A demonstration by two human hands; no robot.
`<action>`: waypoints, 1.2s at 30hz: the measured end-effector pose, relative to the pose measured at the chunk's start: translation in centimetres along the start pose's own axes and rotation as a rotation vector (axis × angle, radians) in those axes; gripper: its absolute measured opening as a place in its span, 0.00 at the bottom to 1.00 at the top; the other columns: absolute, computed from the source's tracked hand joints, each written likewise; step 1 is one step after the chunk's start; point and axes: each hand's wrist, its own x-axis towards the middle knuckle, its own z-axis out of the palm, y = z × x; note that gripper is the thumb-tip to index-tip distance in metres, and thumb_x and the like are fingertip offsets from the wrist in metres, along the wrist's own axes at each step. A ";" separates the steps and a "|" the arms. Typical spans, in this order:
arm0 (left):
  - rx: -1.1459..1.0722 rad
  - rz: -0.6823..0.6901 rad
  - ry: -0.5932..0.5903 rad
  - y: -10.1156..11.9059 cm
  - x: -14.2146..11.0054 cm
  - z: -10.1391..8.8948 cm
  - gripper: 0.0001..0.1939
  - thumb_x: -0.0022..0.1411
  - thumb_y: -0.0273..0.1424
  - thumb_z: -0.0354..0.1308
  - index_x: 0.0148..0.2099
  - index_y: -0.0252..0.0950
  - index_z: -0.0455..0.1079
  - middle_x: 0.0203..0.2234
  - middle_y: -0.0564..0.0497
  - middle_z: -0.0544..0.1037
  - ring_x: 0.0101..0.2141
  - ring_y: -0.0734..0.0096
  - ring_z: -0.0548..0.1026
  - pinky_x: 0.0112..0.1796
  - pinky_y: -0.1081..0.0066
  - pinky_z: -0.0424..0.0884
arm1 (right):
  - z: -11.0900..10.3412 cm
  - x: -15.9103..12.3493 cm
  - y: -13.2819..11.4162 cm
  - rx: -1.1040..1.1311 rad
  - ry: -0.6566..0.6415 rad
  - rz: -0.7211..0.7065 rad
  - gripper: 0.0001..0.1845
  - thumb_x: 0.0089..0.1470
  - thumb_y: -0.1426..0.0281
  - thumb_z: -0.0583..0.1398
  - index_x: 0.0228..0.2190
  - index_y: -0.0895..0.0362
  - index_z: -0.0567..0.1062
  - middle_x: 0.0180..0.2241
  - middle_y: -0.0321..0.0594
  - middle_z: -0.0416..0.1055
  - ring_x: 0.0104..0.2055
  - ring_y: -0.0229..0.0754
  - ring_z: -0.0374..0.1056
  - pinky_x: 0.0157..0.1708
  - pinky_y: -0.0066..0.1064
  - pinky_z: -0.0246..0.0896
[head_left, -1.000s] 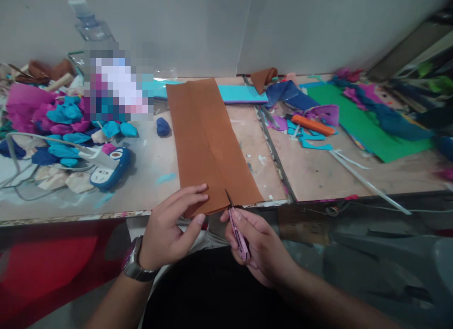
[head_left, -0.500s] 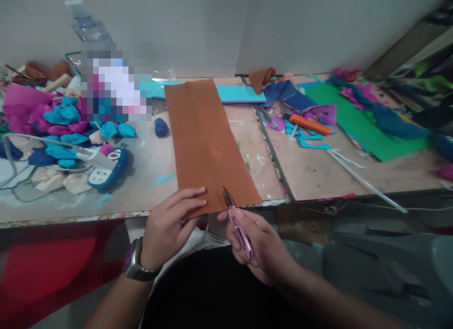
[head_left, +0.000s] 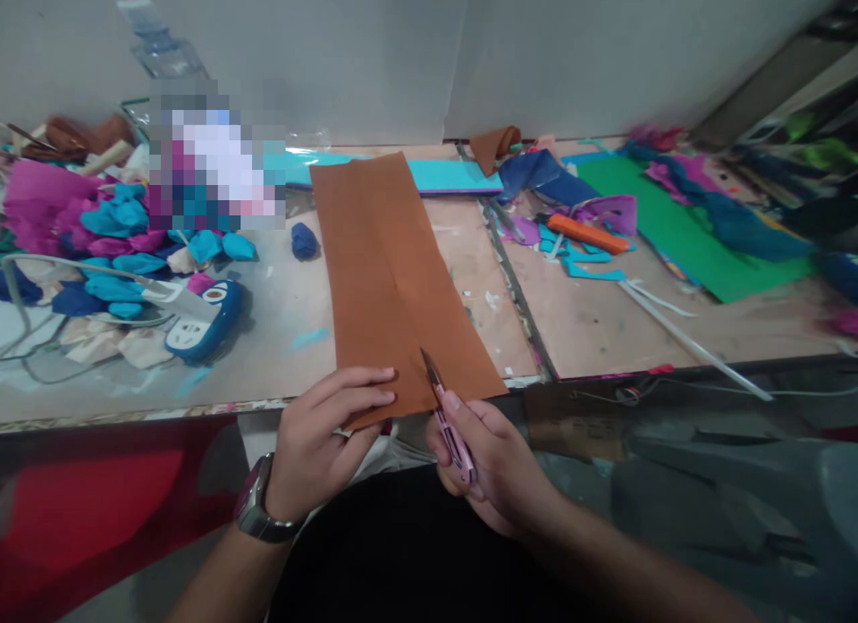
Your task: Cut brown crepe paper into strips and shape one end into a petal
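A long brown sheet point(head_left: 382, 274), paper or thin felt, lies with its near end over the table's front edge. It has a lengthwise crease and a short dark slit-like line near its middle. My left hand point(head_left: 325, 435) pinches the near left corner, fingers on top and thumb beneath. In my right hand point(head_left: 489, 458) is a pink-handled knife point(head_left: 456, 449), gripped by its handle. Its dark pointed blade lies against the sheet's near part, aimed away from me. Whether the tip pierces the sheet, I cannot tell.
Crumpled coloured paper pieces point(head_left: 121, 212) and a blue-white power strip point(head_left: 205, 324) cover the left. Behind the sheet lies a light-blue strip point(head_left: 456, 176). To the right are an orange cutter point(head_left: 586, 233), paper scraps, a green sheet point(head_left: 703, 239) and a white strip point(head_left: 697, 341).
The brown sheet's near end has slid slightly towards me, with my left hand on it. The knife now reaches a little further over the sheet; my right hand has barely shifted.
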 end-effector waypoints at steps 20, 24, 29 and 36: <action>0.005 0.018 -0.014 0.0 -0.4 0.3 0.17 0.62 0.18 0.65 0.51 0.38 0.77 0.52 0.44 0.81 0.51 0.64 0.80 0.52 0.65 0.78 | 0.3 -0.2 -0.3 -0.070 0.044 -0.009 0.34 0.56 0.45 0.64 0.15 0.57 0.67 0.11 0.29 0.56 0.12 0.27 0.45 0.13 0.25 0.39; -0.002 0.010 -0.017 -0.1 -0.4 0.4 0.17 0.62 0.18 0.65 0.51 0.38 0.77 0.52 0.44 0.81 0.51 0.64 0.80 0.52 0.65 0.78 | 0.2 -0.2 -0.2 -0.094 0.039 -0.003 0.34 0.57 0.44 0.63 0.15 0.57 0.67 0.11 0.28 0.55 0.12 0.27 0.44 0.14 0.26 0.40; 0.003 0.009 -0.018 0.0 -0.5 0.3 0.17 0.62 0.18 0.64 0.51 0.37 0.77 0.52 0.44 0.81 0.51 0.65 0.80 0.52 0.66 0.77 | 0.2 -0.1 -0.1 -0.105 0.035 0.004 0.34 0.58 0.45 0.62 0.14 0.57 0.67 0.11 0.28 0.54 0.12 0.28 0.44 0.14 0.26 0.39; -0.002 0.015 -0.019 -0.1 -0.5 0.3 0.17 0.62 0.17 0.64 0.51 0.37 0.77 0.52 0.44 0.80 0.52 0.65 0.80 0.53 0.66 0.77 | 0.2 -0.1 -0.1 -0.085 0.037 0.003 0.33 0.57 0.45 0.63 0.15 0.57 0.68 0.11 0.28 0.55 0.11 0.27 0.44 0.13 0.25 0.38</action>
